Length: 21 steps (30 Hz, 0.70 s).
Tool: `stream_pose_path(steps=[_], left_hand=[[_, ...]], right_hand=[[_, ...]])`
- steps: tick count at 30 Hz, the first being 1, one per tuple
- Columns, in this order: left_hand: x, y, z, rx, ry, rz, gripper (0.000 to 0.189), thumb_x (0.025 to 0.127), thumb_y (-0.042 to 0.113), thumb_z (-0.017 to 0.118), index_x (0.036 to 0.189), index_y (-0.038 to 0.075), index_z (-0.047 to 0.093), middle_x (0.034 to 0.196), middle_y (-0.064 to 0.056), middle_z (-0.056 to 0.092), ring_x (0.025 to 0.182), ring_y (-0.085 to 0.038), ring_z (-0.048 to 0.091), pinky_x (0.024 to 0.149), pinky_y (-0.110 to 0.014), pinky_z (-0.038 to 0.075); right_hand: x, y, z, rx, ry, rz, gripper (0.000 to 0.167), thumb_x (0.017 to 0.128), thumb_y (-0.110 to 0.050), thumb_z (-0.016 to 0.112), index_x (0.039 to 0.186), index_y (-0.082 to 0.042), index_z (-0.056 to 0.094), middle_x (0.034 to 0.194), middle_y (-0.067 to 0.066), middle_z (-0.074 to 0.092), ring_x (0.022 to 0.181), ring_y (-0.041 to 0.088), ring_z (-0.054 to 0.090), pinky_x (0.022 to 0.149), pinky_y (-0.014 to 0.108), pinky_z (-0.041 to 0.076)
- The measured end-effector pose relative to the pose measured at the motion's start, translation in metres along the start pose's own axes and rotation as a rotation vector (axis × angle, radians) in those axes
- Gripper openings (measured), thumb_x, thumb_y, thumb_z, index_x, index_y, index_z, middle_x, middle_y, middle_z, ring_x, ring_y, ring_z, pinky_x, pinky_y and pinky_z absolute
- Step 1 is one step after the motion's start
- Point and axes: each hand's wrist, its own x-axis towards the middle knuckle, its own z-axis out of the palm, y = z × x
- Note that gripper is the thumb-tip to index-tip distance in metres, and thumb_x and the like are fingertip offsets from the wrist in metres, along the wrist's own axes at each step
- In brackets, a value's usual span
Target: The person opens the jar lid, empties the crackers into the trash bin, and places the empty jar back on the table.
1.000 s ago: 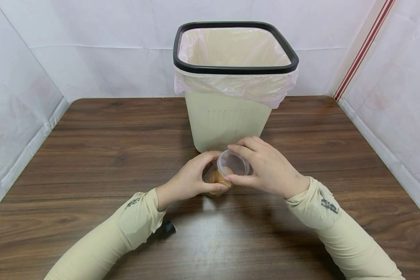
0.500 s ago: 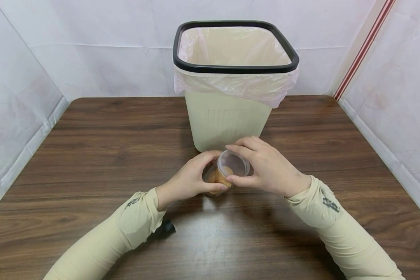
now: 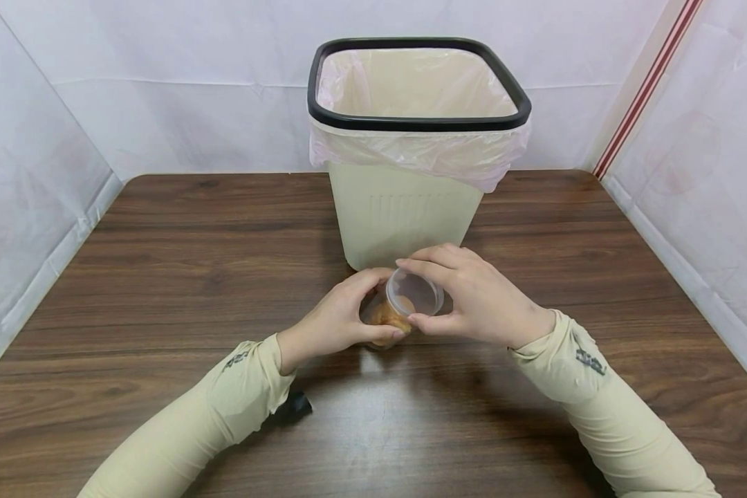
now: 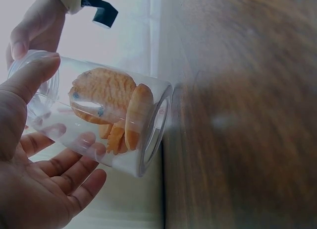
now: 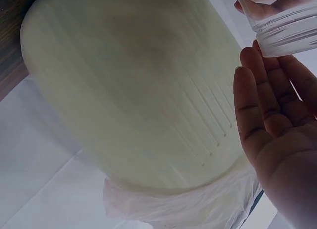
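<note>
A clear round jar (image 4: 84, 140) stands on the table close in front of the bin. Several golden-brown bread-like or biscuit-like pieces (image 4: 106, 95) lie in its lower part. My left hand (image 3: 339, 315) grips the jar's side, thumb on one side and fingers round the other. At the jar's mouth is a clear lid (image 3: 416, 294), and my right hand (image 3: 473, 297) holds its rim between thumb and fingertips. In the right wrist view, the right fingers (image 5: 252, 100) touch the ridged rim from outside. Whether the lid is loose on the jar is not plain.
Behind the jar stands a cream waste bin (image 3: 404, 214) with a black rim and a pinkish liner folded over it. A small black object (image 3: 299, 404) shows by the left sleeve. White sheets (image 3: 193, 90) hang round the brown wooden table (image 3: 193, 242).
My right hand has turned slightly anticlockwise round the lid, its fingertips shifting left and its thumb right. The left hand and the jar stay in place.
</note>
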Motion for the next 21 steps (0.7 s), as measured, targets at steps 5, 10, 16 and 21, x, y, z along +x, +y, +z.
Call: stream_pose_path(steps=[5, 10, 16, 21], left_hand=[[0.0001, 0.0004, 0.0001, 0.000, 0.000, 0.000, 0.068, 0.075, 0.026, 0.082, 0.133, 0.008, 0.051, 0.124, -0.005, 0.060, 0.108, -0.015, 0.055, 0.094, -0.036, 0.047], [0.0000, 0.0007, -0.0002, 0.002, -0.002, -0.005, 0.069, 0.075, 0.026, 0.082, 0.133, 0.008, 0.050, 0.125, -0.005, 0.060, 0.109, -0.016, 0.055, 0.094, -0.037, 0.047], [0.0001, 0.0006, -0.0001, -0.007, -0.006, -0.013, 0.070, 0.075, 0.026, 0.083, 0.134, 0.009, 0.050, 0.126, -0.005, 0.059, 0.110, -0.015, 0.055, 0.095, -0.037, 0.047], [-0.0001, -0.0002, 0.0003, -0.012, -0.009, -0.017, 0.070, 0.075, 0.025, 0.083, 0.135, 0.009, 0.050, 0.126, -0.005, 0.059, 0.110, -0.015, 0.055, 0.095, -0.037, 0.047]], right_hand=[[-0.0002, 0.0007, -0.0009, 0.006, -0.004, -0.017, 0.060, 0.075, -0.029, 0.076, 0.127, -0.004, 0.061, 0.118, 0.007, 0.064, 0.108, 0.021, 0.058, 0.093, 0.039, 0.046], [-0.0001, 0.0006, -0.0012, 0.015, -0.005, -0.036, 0.059, 0.074, -0.027, 0.076, 0.127, -0.004, 0.061, 0.119, 0.006, 0.064, 0.109, 0.021, 0.058, 0.092, 0.040, 0.047], [-0.0003, 0.0008, -0.0015, 0.019, -0.013, -0.045, 0.058, 0.076, -0.027, 0.075, 0.128, -0.005, 0.060, 0.120, 0.005, 0.064, 0.110, 0.020, 0.058, 0.092, 0.040, 0.047], [-0.0004, 0.0004, -0.0009, 0.011, -0.005, -0.042, 0.058, 0.076, -0.028, 0.075, 0.127, -0.005, 0.060, 0.120, 0.005, 0.063, 0.110, 0.021, 0.057, 0.094, 0.040, 0.046]])
